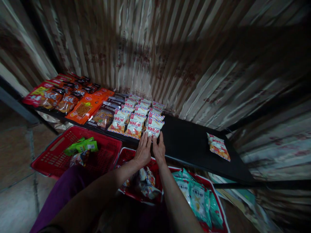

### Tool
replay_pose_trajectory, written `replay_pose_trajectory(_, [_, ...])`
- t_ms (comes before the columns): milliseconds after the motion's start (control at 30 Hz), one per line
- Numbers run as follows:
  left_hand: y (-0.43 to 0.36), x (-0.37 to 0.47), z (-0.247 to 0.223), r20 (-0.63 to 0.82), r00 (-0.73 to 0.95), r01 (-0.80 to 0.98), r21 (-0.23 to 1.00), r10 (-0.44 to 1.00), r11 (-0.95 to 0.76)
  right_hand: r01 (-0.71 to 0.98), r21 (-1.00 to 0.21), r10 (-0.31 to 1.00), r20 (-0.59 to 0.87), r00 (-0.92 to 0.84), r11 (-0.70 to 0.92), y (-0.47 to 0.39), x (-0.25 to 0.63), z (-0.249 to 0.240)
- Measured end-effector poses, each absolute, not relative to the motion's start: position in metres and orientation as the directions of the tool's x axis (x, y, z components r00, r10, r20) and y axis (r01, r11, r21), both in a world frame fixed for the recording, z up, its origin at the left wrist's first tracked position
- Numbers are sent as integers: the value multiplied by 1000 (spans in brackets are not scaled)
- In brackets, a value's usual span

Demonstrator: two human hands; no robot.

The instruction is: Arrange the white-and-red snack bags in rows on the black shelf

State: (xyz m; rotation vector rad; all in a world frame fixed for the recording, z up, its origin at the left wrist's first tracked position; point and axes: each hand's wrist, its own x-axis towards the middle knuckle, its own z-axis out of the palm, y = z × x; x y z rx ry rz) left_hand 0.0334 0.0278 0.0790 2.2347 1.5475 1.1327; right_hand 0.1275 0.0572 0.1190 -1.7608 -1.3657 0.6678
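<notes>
While the left hand (143,152) and the right hand (159,149) are meeting at the edge of the black shelf (184,145), I'm watching from far off through the head cam. Both hands are sitting side by side with fingers stretching out rather than curling, and they're touching the lower end of a white snack packet (153,127). That packet is lying face up just beyond the fingertips, at the front of its row, and I'm not seeing any real grip on it.

More white packets (134,124) are lying in rows to the left of it and behind it. Further left of the hands, dark brown packets (102,117) are coming next, then orange packets (82,108), then some orange-and-black packets (66,103), with red packets (36,94) sitting at the far left end. Well off to the right of the hands, one lone white packet (218,146) is lying at an angle on the shelf.

Below the hands, a middle basket (122,152) is holding patterned packets (147,181), partly hiding under the forearms. Left of that, a red basket (52,150) is holding green packets (84,145) plus a shiny packet (80,158). To the lower right, another basket (220,205) is holding lots of teal packets (198,197). Behind everything, a striped curtain (136,38) is hanging.
</notes>
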Motion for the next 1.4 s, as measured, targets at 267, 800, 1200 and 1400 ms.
replay_pose_trajectory(267, [31, 30, 84, 425, 148, 723, 570, 893, -391, 530, -846, 961, 98, 260, -57, 60, 121, 116])
replay_pose_trajectory(800, [23, 22, 80, 484, 130, 723, 551, 866, -417, 644, -765, 928, 255, 271, 22, 62, 125, 104])
replay_pose_trajectory(1200, [8, -12, 61, 444, 15, 771, 565, 896, -293, 700, -603, 868, 494, -48, 382, 26, 76, 114])
replay_pose_trajectory(1400, [21, -19, 50, 436, 25, 795, 538, 900, -282, 649, -674, 923, 365, -124, 354, 33, 61, 104])
